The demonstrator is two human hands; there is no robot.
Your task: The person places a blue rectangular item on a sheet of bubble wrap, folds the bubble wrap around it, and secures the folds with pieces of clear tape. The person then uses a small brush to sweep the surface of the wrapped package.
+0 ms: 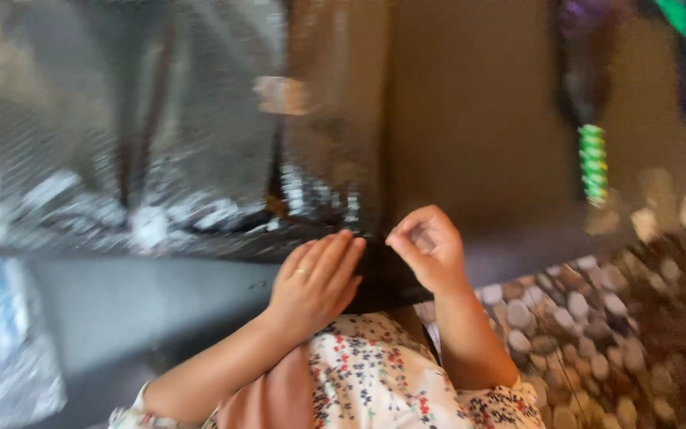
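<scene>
The head camera looks down, and the whole picture is blurry.

The left hand [315,280] lies flat with its fingers straight and close together. It has a ring on one finger. The palm presses down on a dark cloth [375,274] that sits near the middle of the picture, just above the person's lap. The hand is open and flat, not squeezing anything.

The right hand [429,248] is just beside it, at about 3 o'clock from the left hand. Its fingers are curled in, and the thumb and first finger come together like a pinch at the edge of the dark cloth. It is too blurry to tell if something small is held in the pinch. The two hands are close but do not touch.

At 6 o'clock is the person's flowery white top [375,381] with a pink piece next to it.

At 9 o'clock from the hands runs a long grey ledge [121,306]. Above it, at 11 o'clock, is a shiny silver sheet [81,159] with bumps and wrinkles.

At 4 o'clock is a floor of round pebbles [589,318]. At 2 o'clock a green and white striped thing [593,163] hangs in front of a brown wall [478,119].
</scene>
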